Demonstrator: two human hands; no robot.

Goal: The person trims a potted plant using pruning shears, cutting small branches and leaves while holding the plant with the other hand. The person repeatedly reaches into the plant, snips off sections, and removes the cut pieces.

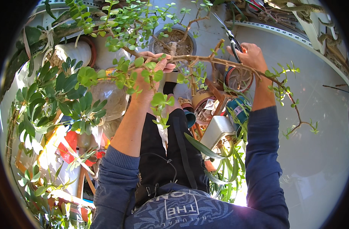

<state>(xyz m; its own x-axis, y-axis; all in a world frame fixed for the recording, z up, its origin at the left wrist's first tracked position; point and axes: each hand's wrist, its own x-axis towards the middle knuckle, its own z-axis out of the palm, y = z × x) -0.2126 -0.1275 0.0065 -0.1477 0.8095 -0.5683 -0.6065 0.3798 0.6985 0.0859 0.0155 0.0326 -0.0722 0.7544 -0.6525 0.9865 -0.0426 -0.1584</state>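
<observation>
A potted succulent shrub with small round leaves spreads before me, its soil-filled pot (192,40) on the floor beyond my feet. My left hand (155,64) grips one of its woody branches (188,58) near the middle of the view. That branch runs on to the right, with cut side stubs along it and leafy tips at its far end. In my right hand (251,55) is a pair of black-handled scissors (230,34), blades pointing up and left, away from the bark. The right forearm passes behind the branch.
A broad-leaved plant (68,83) crowds the left. Pots, a white planter (218,130) and a teal container (238,113) stand by my right leg. A perforated metal rail (277,31) curves along the upper right. Two thin twigs (336,87) lie at far right.
</observation>
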